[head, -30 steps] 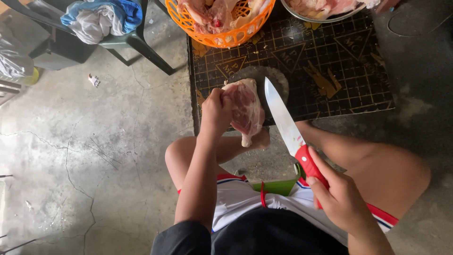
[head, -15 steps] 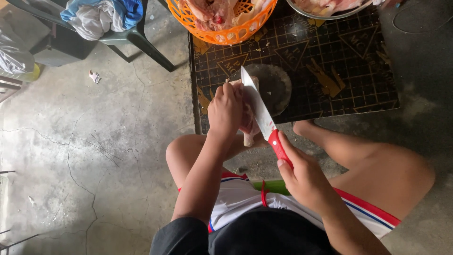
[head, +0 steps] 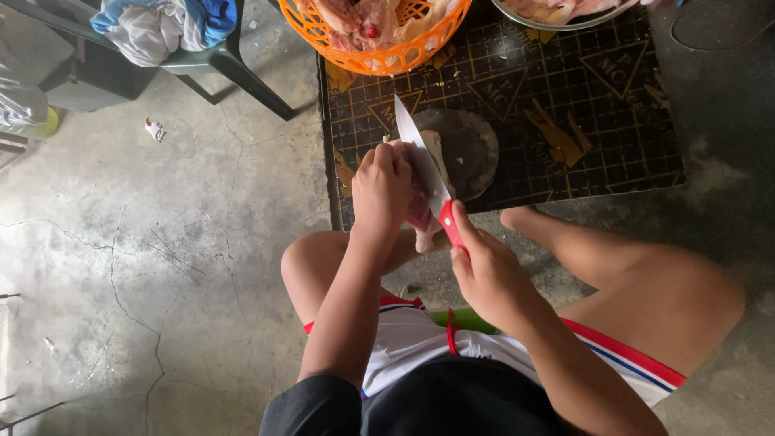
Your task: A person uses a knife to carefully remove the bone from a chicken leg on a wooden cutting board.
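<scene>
I see one concrete floor, cracked and grey, and on it one dark gridded mat that carries the work. Against a second ago, the meat and blade have gone from the mat's near edge, up over the round block, and the view has drifted a little toward the mat's left edge.

At the mat's far edge stands one orange basket with raw meat in it, and at the far right corner I count one metal bowl, cut off by the frame. One dark chair stands off the mat's far left corner, with one bundle of blue and white cloth on its seat.

One round chopping block lies near the mat's near edge, left of centre. One piece of raw meat hangs just over the block's left rim, not resting on it as far as I can tell.

My left hand wraps its fingers round the meat from the left. My right hand grips the red handle of one knife, fingers curled tight; the blade lies against the meat's right side, tip toward the basket.

One scrap of paper lies on the floor, well apart from the mat.
</scene>
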